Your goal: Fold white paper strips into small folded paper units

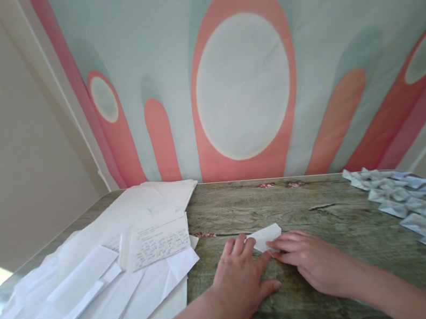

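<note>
Folded paper (266,237) lies flat under fingertips of both hands.

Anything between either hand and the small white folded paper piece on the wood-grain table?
Nothing visible. The left hand and right hand both rest fingertips on the small white folded paper piece.

A handwritten sheet (156,241) lay on the paper pile. Its lines of script were too small to read. No other writing showed.

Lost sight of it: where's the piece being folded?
Head view, centre: the piece lies under fingertips of the left hand and right hand, right of the sheet pile.
</note>
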Available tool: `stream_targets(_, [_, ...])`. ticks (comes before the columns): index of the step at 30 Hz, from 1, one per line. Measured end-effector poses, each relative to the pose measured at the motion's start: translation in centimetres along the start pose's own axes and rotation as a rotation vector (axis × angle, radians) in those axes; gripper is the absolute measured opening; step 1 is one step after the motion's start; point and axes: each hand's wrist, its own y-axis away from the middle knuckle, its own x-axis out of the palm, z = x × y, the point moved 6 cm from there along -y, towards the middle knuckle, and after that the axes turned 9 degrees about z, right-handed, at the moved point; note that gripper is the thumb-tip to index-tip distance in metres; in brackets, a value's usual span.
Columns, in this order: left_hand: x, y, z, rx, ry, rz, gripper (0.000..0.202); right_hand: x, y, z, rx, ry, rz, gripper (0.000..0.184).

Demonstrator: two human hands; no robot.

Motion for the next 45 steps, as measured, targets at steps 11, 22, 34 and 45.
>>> stream_targets(11, [-0.8,-0.1,1.7,-0.083,-0.099,0.046,0.039,0.0,-0.1,-0.1,-0.018,0.011,-0.017,0.041])
stream_targets(22, [-0.7,-0.2,2.0,-0.113,-0.115,0.006,0.035,0.1,0.0,-0.1,-0.013,0.007,-0.019,0.041])
stream_targets(34, [2.3,-0.9,-0.5,-0.001,-0.033,-0.043,0.038,0.3,0.3,-0.2,-0.020,-0.006,-0.026,0.045])
stream_targets(45, [2.8,-1.0,-0.4,0.020,-0.048,-0.050,0.041,0.4,0.4,-0.3,-0.014,0.003,-0.035,0.051])
